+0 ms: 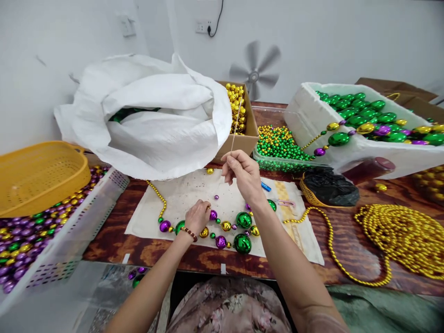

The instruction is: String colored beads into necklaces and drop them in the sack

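Note:
My right hand [244,175] is raised above the cloth, its fingertips pinched on a thin thread [237,121] that runs up past the cardboard box. Lower and to the left, my left hand [197,218] is closed over the bead strand, next to a purple bead [213,214]; what lies inside its fingers is mostly hidden. Two rows of large and small beads lie on the white cloth [145,229], among them a big green bead [243,219] and a second green bead [242,243]. A chain of small gold beads [159,199] trails off at the left.
A white sack [163,134] stands behind the cloth, beside a box of gold beads [239,115]. Right of it are a tub of small beads [280,143] and a foam box [312,120]. Coiled gold chain [402,236] lies at right; a white crate [107,199] stands left. A fan [254,76] spins behind.

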